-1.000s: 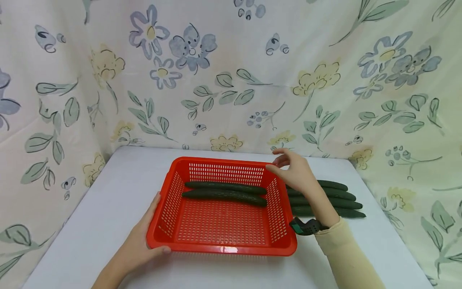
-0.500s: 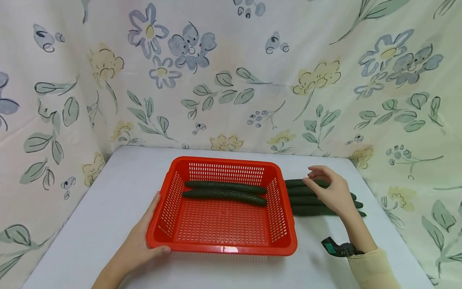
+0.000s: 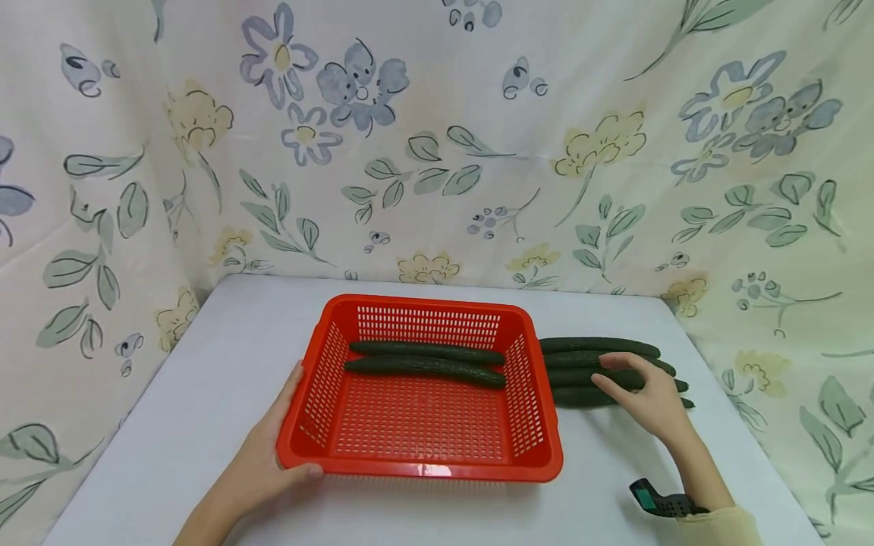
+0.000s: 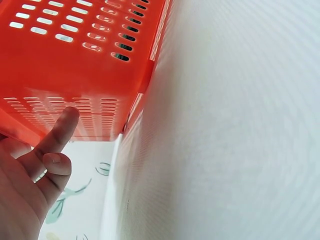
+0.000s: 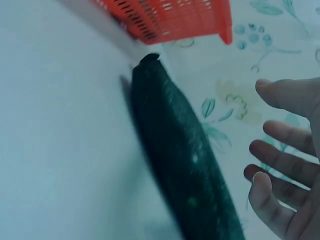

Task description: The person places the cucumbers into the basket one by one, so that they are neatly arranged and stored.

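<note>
A red plastic basket [image 3: 423,425] with slotted walls stands on the white table, and two long cucumbers [image 3: 426,369] lie side by side in its back half. My left hand [image 3: 262,455] holds the basket's front left corner, thumb on the front rim and fingers along the left side. From below, the left wrist view shows these fingers [image 4: 65,125] against the slotted wall. To the right of the basket, several more cucumbers [image 3: 580,343] lie in a row. Over them hovers my right hand [image 3: 649,394], thumb and fingers apart with nothing between them; the nearest cucumber [image 5: 175,150] fills the right wrist view's middle.
Behind the white table [image 3: 225,341] hangs a floral cloth [image 3: 437,152], which also runs along both sides. The basket's right wall [image 3: 529,402] stands close beside the cucumber row. A dark band [image 3: 665,502] sits on my right wrist.
My right hand has moved from above the basket's back right corner to the right and lower, over the cucumber row. The left hand, basket and cucumbers stay as they were.
</note>
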Available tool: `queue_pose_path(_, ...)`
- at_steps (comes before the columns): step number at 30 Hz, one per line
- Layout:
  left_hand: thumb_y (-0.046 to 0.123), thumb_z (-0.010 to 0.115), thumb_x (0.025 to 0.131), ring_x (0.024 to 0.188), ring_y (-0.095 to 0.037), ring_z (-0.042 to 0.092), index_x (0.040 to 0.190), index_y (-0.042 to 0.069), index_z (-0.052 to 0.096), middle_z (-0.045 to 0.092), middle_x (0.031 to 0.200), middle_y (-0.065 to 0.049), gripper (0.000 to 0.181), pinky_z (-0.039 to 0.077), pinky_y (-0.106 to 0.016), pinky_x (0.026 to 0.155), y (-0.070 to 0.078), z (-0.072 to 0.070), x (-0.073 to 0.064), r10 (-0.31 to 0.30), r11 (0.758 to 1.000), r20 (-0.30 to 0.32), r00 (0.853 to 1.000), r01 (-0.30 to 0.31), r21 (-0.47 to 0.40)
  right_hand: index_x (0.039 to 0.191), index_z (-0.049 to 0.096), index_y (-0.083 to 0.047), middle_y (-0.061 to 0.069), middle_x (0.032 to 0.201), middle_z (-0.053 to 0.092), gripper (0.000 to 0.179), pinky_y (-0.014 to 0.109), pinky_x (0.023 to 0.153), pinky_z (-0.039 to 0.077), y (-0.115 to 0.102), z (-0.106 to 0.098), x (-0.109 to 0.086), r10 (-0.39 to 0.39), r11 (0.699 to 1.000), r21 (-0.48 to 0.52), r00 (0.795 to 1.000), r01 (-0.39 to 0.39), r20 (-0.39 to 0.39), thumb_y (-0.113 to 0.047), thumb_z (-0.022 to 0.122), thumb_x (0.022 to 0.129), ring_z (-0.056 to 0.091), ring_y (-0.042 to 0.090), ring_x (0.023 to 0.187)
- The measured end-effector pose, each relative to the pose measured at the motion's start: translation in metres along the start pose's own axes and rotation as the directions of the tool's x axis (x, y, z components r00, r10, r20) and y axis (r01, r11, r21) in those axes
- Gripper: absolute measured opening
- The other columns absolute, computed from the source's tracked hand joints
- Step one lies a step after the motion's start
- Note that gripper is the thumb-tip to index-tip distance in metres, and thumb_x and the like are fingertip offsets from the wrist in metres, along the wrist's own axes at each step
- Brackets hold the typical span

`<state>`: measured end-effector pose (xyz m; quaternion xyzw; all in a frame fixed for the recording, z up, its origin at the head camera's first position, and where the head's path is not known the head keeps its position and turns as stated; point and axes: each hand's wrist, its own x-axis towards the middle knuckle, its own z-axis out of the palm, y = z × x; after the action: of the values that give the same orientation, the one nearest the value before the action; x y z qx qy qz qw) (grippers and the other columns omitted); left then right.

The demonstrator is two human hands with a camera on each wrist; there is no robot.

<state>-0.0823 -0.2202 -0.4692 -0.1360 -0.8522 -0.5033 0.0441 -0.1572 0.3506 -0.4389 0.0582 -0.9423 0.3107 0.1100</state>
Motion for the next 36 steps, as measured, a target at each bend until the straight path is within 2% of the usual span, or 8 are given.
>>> queue_pose_path(4, 0.018, 0.092, 0.073, 0.132, 0.010, 0.044, 0.172, 0.030, 0.005, 0.024, 0.175, -0.012, 0.133, 0.060, -0.025, 0.084, -0.001, -0.001, 0.000, -0.002, 1.000, 0.000, 1.000, 0.002, 0.002, 0.126, 0.073, -0.013, 0.012, 0.124, 0.073, 0.039, 0.024, 0.065, 0.054, 0.016, 0.005, -0.008, -0.003, 1.000, -0.022, 1.000, 0.003, -0.026, -0.034, 0.082, 0.095, 0.061, 0.003, 0.092)
queue_pose_path(8, 0.017, 0.093, 0.071, 0.136, 0.007, 0.044, 0.172, 0.031, 0.006, 0.022, 0.176, -0.009, 0.134, 0.060, -0.025, 0.086, 0.000, -0.002, 0.001, 0.011, 1.000, -0.007, 1.000, -0.011, 0.014, 0.121, 0.074, -0.012, 0.015, 0.124, 0.072, 0.036, 0.020, 0.058, 0.049, 0.031, 0.011, -0.014, -0.001, 1.000, -0.028, 0.998, -0.001, -0.069, -0.030, 0.085, 0.092, 0.058, 0.001, 0.070)
queue_pose_path(13, 0.018, 0.093, 0.072, 0.136, 0.004, 0.044, 0.172, 0.031, 0.006, 0.023, 0.176, -0.010, 0.134, 0.061, -0.026, 0.085, 0.000, -0.002, 0.002, 0.016, 1.000, -0.001, 1.000, -0.016, 0.001, 0.112, 0.078, -0.012, 0.012, 0.117, 0.074, 0.032, 0.010, 0.066, 0.048, 0.043, 0.018, -0.020, -0.027, 0.999, -0.026, 0.988, 0.023, -0.153, -0.023, 0.091, 0.085, 0.060, -0.006, 0.086)
queue_pose_path(16, 0.019, 0.093, 0.072, 0.135, 0.005, 0.044, 0.172, 0.031, 0.005, 0.024, 0.175, -0.011, 0.134, 0.060, -0.025, 0.085, 0.000, -0.003, 0.002, 0.010, 1.000, -0.001, 1.000, -0.010, 0.007, 0.111, 0.079, -0.014, 0.010, 0.117, 0.074, 0.033, 0.007, 0.068, 0.047, 0.046, 0.022, -0.022, -0.034, 0.999, -0.022, 0.985, 0.031, -0.170, -0.023, 0.093, 0.083, 0.058, -0.009, 0.093)
queue_pose_path(24, 0.018, 0.094, 0.071, 0.136, 0.002, 0.045, 0.172, 0.030, 0.006, 0.023, 0.176, -0.009, 0.135, 0.061, -0.026, 0.086, 0.000, -0.005, 0.001, 0.014, 1.000, 0.004, 1.000, -0.014, 0.007, 0.113, 0.080, -0.013, 0.011, 0.120, 0.069, 0.043, 0.013, 0.068, 0.041, 0.050, 0.031, -0.028, -0.104, 0.994, -0.062, 0.982, 0.095, -0.159, -0.018, 0.098, 0.074, 0.046, 0.004, 0.107)
queue_pose_path(28, 0.018, 0.094, 0.071, 0.138, -0.001, 0.046, 0.172, 0.029, 0.006, 0.022, 0.176, -0.009, 0.135, 0.060, -0.026, 0.086, -0.001, -0.003, 0.001, 0.027, 1.000, 0.014, 1.000, -0.027, -0.006, 0.108, 0.083, -0.015, 0.008, 0.116, 0.067, 0.041, 0.012, 0.073, 0.039, 0.052, 0.033, -0.029, -0.141, 0.989, -0.075, 0.974, 0.129, -0.176, -0.016, 0.100, 0.071, 0.045, 0.001, 0.109)
queue_pose_path(32, 0.018, 0.094, 0.073, 0.141, -0.005, 0.045, 0.172, 0.031, 0.005, 0.019, 0.177, -0.005, 0.134, 0.060, -0.026, 0.089, -0.002, -0.002, 0.001, 0.015, 0.999, 0.028, 0.999, -0.014, -0.030, 0.102, 0.085, -0.016, 0.006, 0.111, 0.067, 0.039, 0.007, 0.081, 0.037, 0.056, 0.032, -0.029, -0.167, 0.986, -0.057, 0.965, 0.159, -0.204, -0.011, 0.101, 0.067, 0.046, -0.006, 0.106)
queue_pose_path(36, 0.018, 0.094, 0.072, 0.139, -0.003, 0.046, 0.172, 0.032, 0.005, 0.020, 0.177, -0.004, 0.134, 0.060, -0.027, 0.087, -0.002, -0.003, 0.001, 0.007, 0.999, 0.023, 1.000, -0.006, -0.040, 0.102, 0.085, -0.016, 0.008, 0.110, 0.071, 0.039, 0.002, 0.087, 0.035, 0.058, 0.033, -0.028, -0.197, 0.980, -0.058, 0.957, 0.189, -0.215, -0.010, 0.100, 0.066, 0.046, -0.013, 0.108)
